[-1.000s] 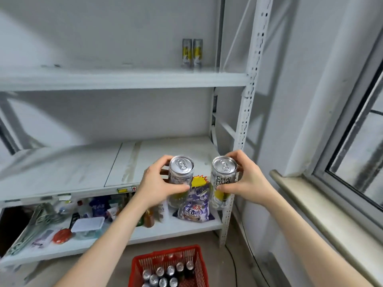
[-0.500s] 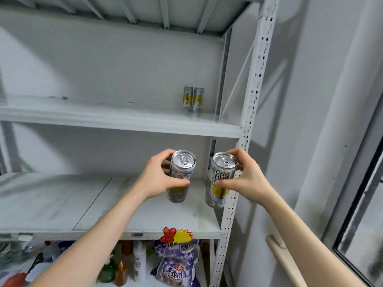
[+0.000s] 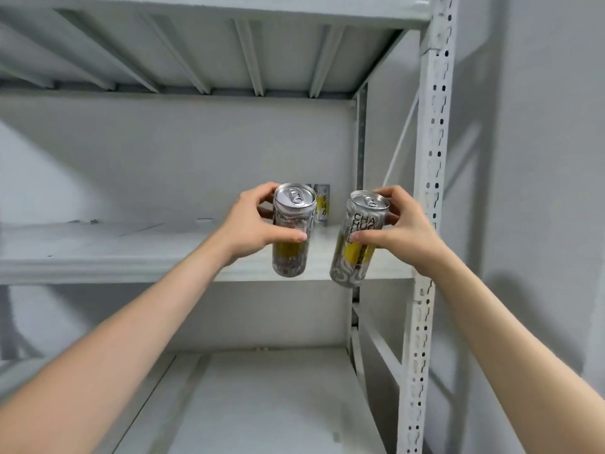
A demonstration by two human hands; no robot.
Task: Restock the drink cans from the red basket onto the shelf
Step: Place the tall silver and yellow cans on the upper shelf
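Your left hand point(image 3: 258, 229) grips the left can point(image 3: 293, 231), your right hand point(image 3: 402, 234) the tilted can point(image 3: 358, 240), both just before the shelf edge point(image 3: 131, 268). Risk: the tilted can clips that edge and topples.

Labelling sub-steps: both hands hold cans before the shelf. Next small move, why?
Probably carry the left can and right can forward and set them upright on the shelf, beside the standing can at its back. Left hand and right hand grip them midair at its front edge.
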